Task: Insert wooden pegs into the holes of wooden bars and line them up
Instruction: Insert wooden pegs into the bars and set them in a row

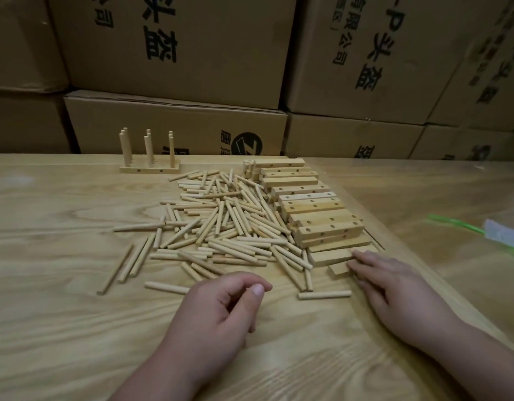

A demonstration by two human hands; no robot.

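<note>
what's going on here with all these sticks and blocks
A person is fitting wooden pegs into drilled wooden bars at a table. The right hand rests its fingers on the nearest bar of the stack of bars. The left hand hovers loosely curled, holding nothing, near the loose peg pile. At the back, a few finished bars stand lined up with pegs upright in them. Most pieces are not yet assembled.

— Where do the pegs [227,224] lie?
— Heaped mid-desk [62,285], with the stack of bars [308,209] touching their right side.
— And behind?
— The finished bars with upright pegs [149,157] stand at the far left, cartons [174,47] behind the desk.
— The hands?
— Nearest: the left hand [221,308] before the heap, the right hand [394,287] touching the closest bar [341,268].
</note>
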